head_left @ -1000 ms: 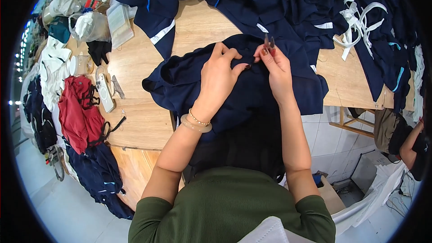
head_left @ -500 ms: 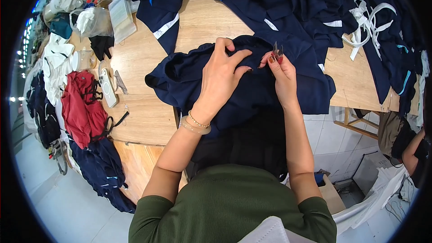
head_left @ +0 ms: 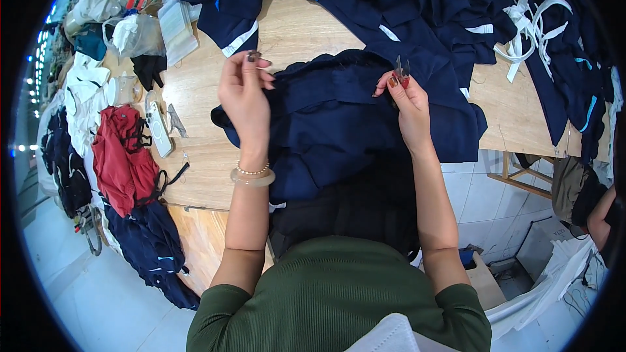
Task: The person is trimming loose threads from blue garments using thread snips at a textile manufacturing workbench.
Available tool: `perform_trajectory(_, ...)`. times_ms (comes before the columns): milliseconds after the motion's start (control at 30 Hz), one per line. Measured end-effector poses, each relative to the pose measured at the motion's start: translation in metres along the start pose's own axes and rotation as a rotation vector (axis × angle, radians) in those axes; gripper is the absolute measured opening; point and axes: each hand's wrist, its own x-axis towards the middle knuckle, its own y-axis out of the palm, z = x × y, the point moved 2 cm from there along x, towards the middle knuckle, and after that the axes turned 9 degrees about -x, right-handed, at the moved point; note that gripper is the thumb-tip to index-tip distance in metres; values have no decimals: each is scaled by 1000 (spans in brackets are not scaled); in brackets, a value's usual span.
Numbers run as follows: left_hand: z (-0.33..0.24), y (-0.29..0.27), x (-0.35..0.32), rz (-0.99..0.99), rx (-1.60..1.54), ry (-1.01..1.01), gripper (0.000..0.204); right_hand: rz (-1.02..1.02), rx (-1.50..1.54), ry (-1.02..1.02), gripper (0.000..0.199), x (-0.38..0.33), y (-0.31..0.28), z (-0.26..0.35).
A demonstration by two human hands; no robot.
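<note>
A navy garment (head_left: 326, 124) with a gathered, elastic-looking edge lies before me at the table's near side and hangs into my lap. My right hand (head_left: 412, 107) is closed around small thread snips (head_left: 403, 79) with red on the handle, their blades pointing away from me. That hand is over the garment's right part. My left hand (head_left: 246, 94) is raised at the garment's left end, thumb and fingers pinched together; anything between the fingertips is too small to make out.
More navy garments (head_left: 365, 6) with white and blue trim cover the table's (head_left: 293, 23) far side. White straps (head_left: 531, 26) lie at the far right. On the left are a red garment (head_left: 124, 160), a white device (head_left: 158, 129) and plastic bags (head_left: 137, 36). Another person's arm (head_left: 600, 221) shows at the right edge.
My left hand has moved left, away from the garment's middle, and its spread fingers have come together. The garment's far edge lies flatter. My right hand keeps the snips in nearly the same place.
</note>
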Motion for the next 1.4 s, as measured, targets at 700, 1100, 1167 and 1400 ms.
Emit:
perform_trajectory(700,4,59,-41,399,525,40,7,-6,3,26,24,-9,4,8)
perform_trajectory(1100,-8,63,-49,355,421,176,7,-71,-576,110,24,-14,10,60)
perform_trajectory(1167,-8,64,-44,361,397,178,7,-126,-587,45,15,-8,7,66)
perform_trajectory(1400,0,69,-17,389,377,269,5,-103,-1061,-410,18,20,-2,76)
